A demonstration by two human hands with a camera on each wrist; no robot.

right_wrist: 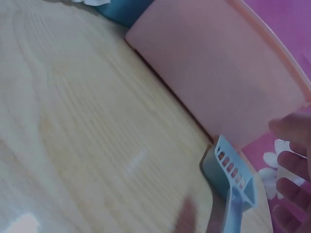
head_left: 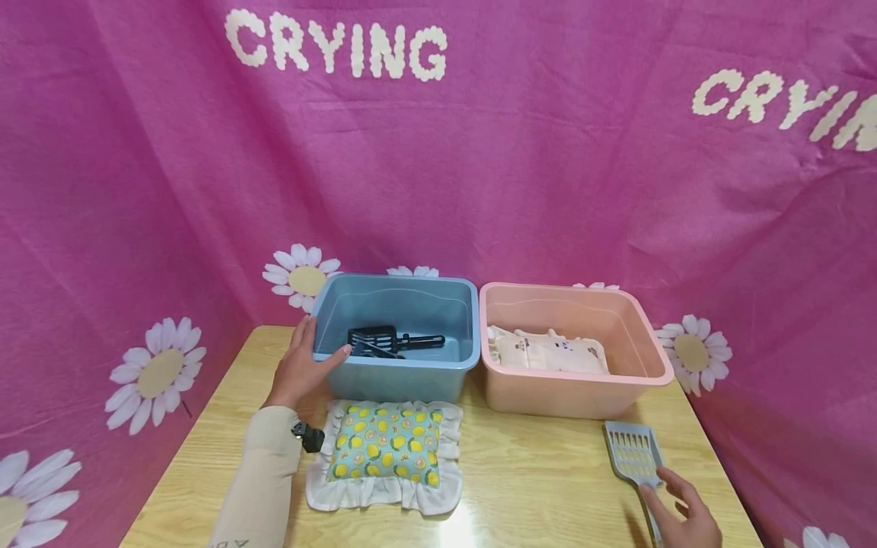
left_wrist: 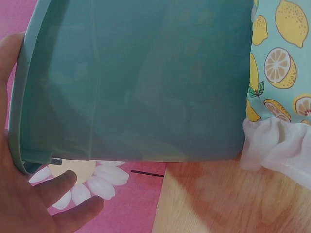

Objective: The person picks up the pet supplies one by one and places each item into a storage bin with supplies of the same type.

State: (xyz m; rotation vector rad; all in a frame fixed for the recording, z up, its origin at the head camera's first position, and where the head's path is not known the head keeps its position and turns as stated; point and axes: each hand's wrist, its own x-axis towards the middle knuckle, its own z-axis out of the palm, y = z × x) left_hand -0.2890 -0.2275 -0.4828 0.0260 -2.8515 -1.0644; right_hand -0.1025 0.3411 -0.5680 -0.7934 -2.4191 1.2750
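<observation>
At the front left corner of the blue plastic bin [head_left: 404, 384], my left hand [head_left: 301, 369] rests against the rim. Its thumb lies over the front edge, and the other fingers reach along the outside. Black slotted litter scoops [head_left: 421, 342] lie inside that bin. On the table before it is a small lemon-print cushion [head_left: 387, 445] with a white ruffle. My right hand [head_left: 687, 519] hovers by a grey-blue litter scoop [head_left: 633, 454], fingers spread and slightly bent, nothing in its grasp. In the right wrist view the scoop [right_wrist: 228, 167] stands apart from the fingers.
To the right of the blue bin stands a pink bin [head_left: 562, 397] holding a cream ruffled cushion [head_left: 548, 354]. Both bins sit at the back of the wooden table [head_left: 527, 464]. A magenta cloth [head_left: 534, 183] with daisies and lettering hangs around the table.
</observation>
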